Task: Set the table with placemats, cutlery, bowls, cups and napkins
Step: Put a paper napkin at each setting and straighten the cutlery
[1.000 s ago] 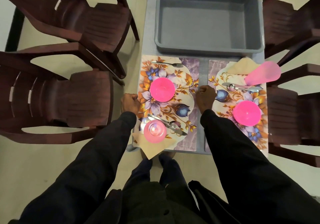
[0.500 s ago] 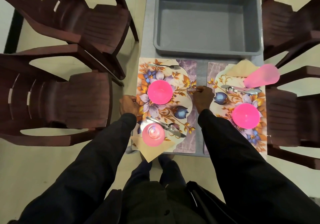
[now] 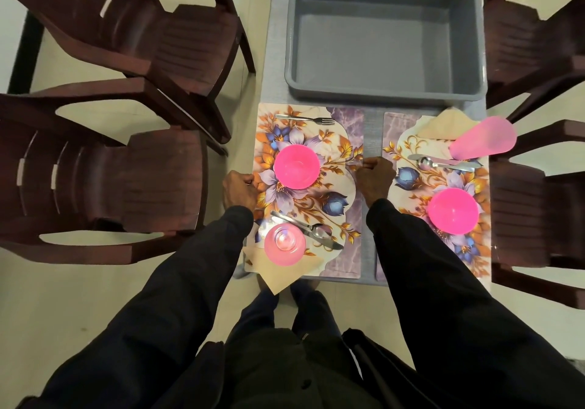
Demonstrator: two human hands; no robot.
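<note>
Placemat (image 3: pixel 340 215), laid at the near end of the table (image 3: pixel 369 130): thin, bendable, judged light yet loaded. Nearest are found cup (image 3: pixel 285 244) on napkin (image 3: pixel 281 277), then bowl (image 3: pixel 296 166), fork (image 3: pixel 305 119) farthest. Its side edges are pinched by curled left hand (image 3: pixel 239 188) and right hand (image 3: pixel 376 177); sliding flat is advised.

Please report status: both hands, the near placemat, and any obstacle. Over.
Left hand and right hand grip opposite edges of the near floral placemat. Its setting looks complete. Grey plastic tub close beyond it.
</note>
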